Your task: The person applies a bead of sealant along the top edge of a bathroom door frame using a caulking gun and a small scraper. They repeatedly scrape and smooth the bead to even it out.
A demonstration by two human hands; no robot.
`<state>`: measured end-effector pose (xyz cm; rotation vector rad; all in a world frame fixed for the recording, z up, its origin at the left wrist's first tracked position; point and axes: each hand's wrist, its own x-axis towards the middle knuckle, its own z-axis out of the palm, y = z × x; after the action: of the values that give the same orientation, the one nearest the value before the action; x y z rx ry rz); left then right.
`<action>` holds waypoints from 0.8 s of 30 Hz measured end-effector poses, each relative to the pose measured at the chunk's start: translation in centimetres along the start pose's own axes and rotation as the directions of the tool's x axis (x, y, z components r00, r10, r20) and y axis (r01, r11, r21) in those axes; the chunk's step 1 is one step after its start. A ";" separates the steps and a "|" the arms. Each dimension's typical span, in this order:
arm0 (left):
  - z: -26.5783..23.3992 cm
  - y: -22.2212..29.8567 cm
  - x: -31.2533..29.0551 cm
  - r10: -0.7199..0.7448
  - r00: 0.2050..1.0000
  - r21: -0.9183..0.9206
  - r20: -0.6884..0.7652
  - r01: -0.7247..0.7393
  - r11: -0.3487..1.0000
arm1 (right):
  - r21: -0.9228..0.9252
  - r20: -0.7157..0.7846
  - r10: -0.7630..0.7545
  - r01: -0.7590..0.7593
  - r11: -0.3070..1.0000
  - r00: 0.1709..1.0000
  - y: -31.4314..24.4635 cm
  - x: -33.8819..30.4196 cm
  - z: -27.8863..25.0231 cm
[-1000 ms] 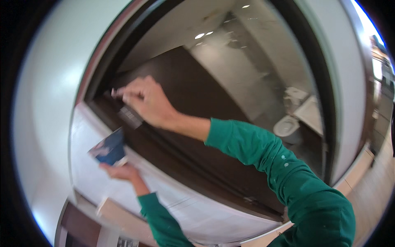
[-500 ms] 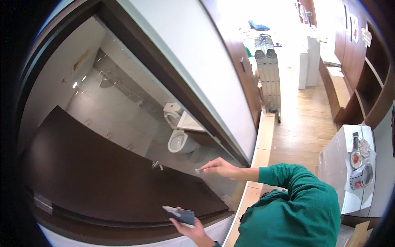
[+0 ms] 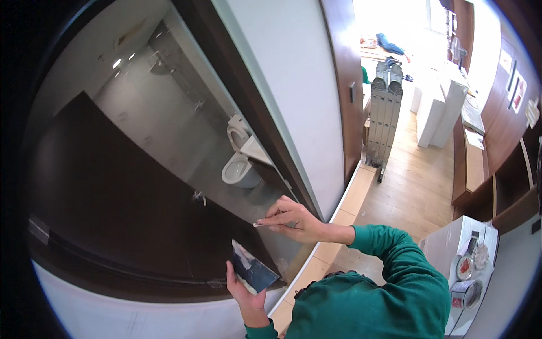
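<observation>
Grey bathroom walls (image 3: 164, 104) stand beyond a dark brown door (image 3: 124, 192) at the left, its smooth, flat panel slanting across the doorway with a small metal handle (image 3: 200, 196) on it. Near the middle, the left hand (image 3: 248, 302) supports a dark blue plate (image 3: 258, 274); the thumb lies up along its left edge, while the other fingers are hidden underneath, so I cannot tell how they are set. Just beyond and to the right, the right hand (image 3: 299, 220) pinches a small pale-tipped piece (image 3: 258, 225) between thumb and fingertips. A second ago this hand was up at the far-left side of the doorway; it has since come back near the plate, so the piece is now away from the woodwork and close to the plate, apart from it. The plate is thin and straight-edged, smeared with whitish paste. Farther right come a matte white wall (image 3: 276, 96), a folded metal ladder (image 3: 385, 121) with evenly spaced holes, and pale wood-grain flooring (image 3: 415, 164). At the near right, a boxy white block (image 3: 432, 246) bears a cylindrical tin (image 3: 466, 295).
</observation>
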<state>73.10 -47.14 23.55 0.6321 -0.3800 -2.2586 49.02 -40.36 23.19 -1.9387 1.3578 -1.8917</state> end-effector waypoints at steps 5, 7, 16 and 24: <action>2.2 -0.2 -1.2 -0.094 0.995 0.030 0.032 0.093 0.995 | -0.137 -0.007 -0.249 0.246 0.960 0.968 -1.4 2.7 -0.3; 2.3 0.3 -1.4 -0.153 0.983 -0.072 0.106 0.161 0.984 | -0.157 0.030 -0.219 0.221 0.963 0.975 -2.2 3.4 -0.4; 2.0 1.9 -3.0 -0.134 0.967 -0.104 0.218 0.160 0.982 | -0.218 0.178 -0.460 0.491 0.844 0.870 -4.6 6.0 2.5; 1.4 4.1 -6.4 -0.024 0.977 -0.094 0.212 0.044 0.995 | -0.241 0.245 -0.631 0.677 0.696 0.736 -5.4 7.4 6.8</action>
<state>78.61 -45.17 28.60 0.3519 -0.3602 -2.3686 56.14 -45.22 30.61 -2.9874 1.0404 -1.7748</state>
